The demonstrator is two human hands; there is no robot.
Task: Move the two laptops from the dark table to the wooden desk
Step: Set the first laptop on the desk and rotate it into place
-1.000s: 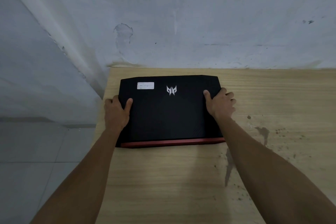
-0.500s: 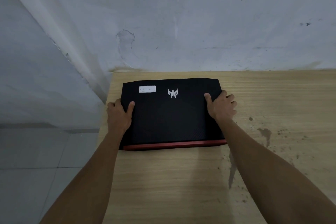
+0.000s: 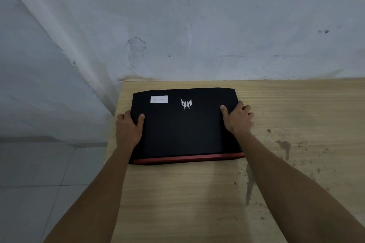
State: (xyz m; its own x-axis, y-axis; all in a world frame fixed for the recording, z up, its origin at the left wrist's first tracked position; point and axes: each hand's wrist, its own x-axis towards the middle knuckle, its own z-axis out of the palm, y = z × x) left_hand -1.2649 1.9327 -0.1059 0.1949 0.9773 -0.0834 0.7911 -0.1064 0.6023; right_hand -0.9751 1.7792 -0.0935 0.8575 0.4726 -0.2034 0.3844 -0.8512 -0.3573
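A closed black laptop (image 3: pixel 183 130) with a silver logo, a white label and a red near edge lies flat on the wooden desk (image 3: pixel 197 199), near its far left corner. My left hand (image 3: pixel 128 130) grips the laptop's left side, thumb on the lid. My right hand (image 3: pixel 238 118) grips its right side the same way. No second laptop and no dark table are in view.
A grey-white wall (image 3: pixel 197 25) runs along the desk's far edge, close behind the laptop. The desk's left edge drops to a grey tiled floor (image 3: pixel 39 173). Dark stains (image 3: pixel 284 146) mark the wood to the right of the laptop.
Almost nothing has changed. The laptop and both hands sit slightly lower in the frame than a second ago, which looks like head motion. Both grips stay the same.
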